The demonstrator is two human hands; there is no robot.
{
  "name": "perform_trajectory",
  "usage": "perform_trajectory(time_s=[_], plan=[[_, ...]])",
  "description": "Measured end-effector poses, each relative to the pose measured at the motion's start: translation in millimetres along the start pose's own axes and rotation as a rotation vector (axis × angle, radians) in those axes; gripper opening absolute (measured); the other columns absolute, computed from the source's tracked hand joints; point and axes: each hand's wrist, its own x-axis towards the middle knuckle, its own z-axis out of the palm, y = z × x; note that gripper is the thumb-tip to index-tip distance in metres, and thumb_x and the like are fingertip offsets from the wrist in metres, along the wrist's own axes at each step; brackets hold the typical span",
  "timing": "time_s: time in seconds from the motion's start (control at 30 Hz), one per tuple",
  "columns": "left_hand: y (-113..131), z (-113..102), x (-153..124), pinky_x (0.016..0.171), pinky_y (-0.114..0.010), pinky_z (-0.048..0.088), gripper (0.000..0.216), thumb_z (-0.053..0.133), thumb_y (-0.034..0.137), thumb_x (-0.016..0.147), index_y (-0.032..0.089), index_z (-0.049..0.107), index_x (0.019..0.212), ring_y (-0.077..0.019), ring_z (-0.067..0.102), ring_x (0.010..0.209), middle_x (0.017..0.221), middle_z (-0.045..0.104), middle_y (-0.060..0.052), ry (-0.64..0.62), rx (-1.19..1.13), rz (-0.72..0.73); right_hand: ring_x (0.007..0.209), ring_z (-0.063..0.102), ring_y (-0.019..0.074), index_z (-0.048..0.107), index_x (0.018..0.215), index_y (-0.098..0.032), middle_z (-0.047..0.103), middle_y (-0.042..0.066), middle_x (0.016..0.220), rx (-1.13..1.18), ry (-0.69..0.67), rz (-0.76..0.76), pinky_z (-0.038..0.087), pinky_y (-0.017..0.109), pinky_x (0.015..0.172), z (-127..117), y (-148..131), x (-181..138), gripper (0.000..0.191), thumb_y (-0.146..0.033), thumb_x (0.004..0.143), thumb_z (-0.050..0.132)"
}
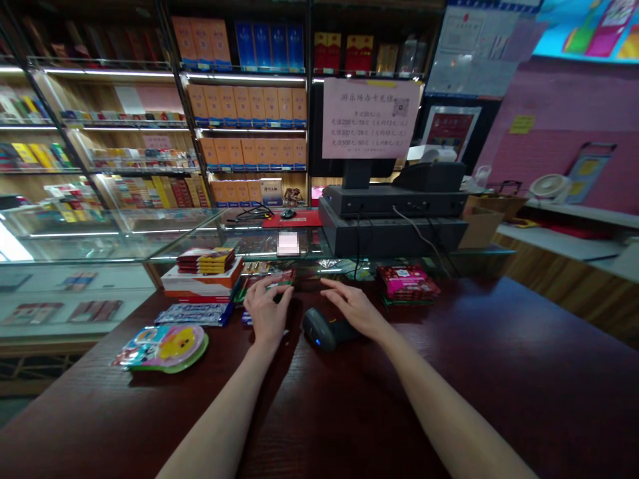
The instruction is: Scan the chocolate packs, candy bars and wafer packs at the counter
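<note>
My left hand is at the far middle of the dark wooden counter, its thumb and index fingertips brought together at the edge of a red and green packet. Blue and white packets show partly under this hand. My right hand hovers with fingers stretched out to the left, nothing in them. Just below and left of it lies a black handheld barcode scanner with a small blue light on; its handle runs under my right hand.
On the left are an orange and white box topped with small packets, blue wrappers and a colourful blister-packed toy. Pink and red packets are stacked at the right. Behind stand a glass case, a cash register and a monitor bearing a paper sign.
</note>
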Motion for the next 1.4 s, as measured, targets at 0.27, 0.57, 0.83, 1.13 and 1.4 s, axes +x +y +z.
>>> perform_trajectory(time_s=[0.27,0.57,0.83,1.13,1.4], plan=[[-1.9,1.8,-2.9,0.105,-0.048,0.038,0.013,0.066,0.035,0.091,0.028,0.076,0.084,-0.0274,0.055,0.116,0.112,0.072,-0.003,0.0,-0.007,0.023,0.124,0.063,0.0241,0.061,0.137,-0.029,0.069,0.003,0.133,0.112,-0.16,-0.005,0.045,0.041,0.11,23.1,-18.7,41.3,0.043,-0.043,0.097,0.054],[-2.4,4.9,-6.7,0.106,-0.048,0.038,0.01,0.069,0.035,0.089,0.029,0.077,0.085,-0.0271,0.055,0.115,0.112,0.072,-0.003,-0.054,0.006,0.064,0.113,0.068,0.026,0.076,0.113,-0.02,0.077,0.006,0.113,0.187,-0.213,0.033,0.05,0.041,0.103,42.8,-12.3,58.2,0.043,-0.049,0.099,0.047],[-4.9,-0.7,-5.6,0.122,-0.058,0.019,0.034,0.077,0.039,0.081,0.033,0.071,0.114,-0.0312,0.046,0.131,0.134,0.06,-0.006,-0.185,0.131,0.194,0.115,0.068,0.0277,0.078,0.111,-0.022,0.077,0.006,0.116,0.115,-0.152,0.065,0.048,0.044,0.107,41.9,-0.9,57.6,0.031,-0.036,0.094,0.056],[-26.0,-15.8,5.7,0.122,-0.066,0.006,0.067,0.074,0.037,0.082,0.024,0.049,0.143,-0.0349,0.045,0.134,0.137,0.061,-0.013,-0.254,0.29,0.211,0.107,0.073,0.0277,0.076,0.114,-0.02,0.078,0.009,0.112,0.249,-0.083,0.161,0.055,0.046,0.1,39.5,15.3,50.8,0.038,-0.029,0.077,0.077],[-27.3,-22.9,4.5,0.121,-0.065,0.009,0.056,0.071,0.032,0.084,0.023,0.055,0.136,-0.035,0.051,0.128,0.129,0.066,-0.013,-0.246,0.389,0.145,0.107,0.073,0.026,0.076,0.112,-0.02,0.078,0.008,0.112,0.165,-0.034,0.105,0.054,0.045,0.102,40.1,21.3,50.0,0.034,-0.022,0.079,0.075]])
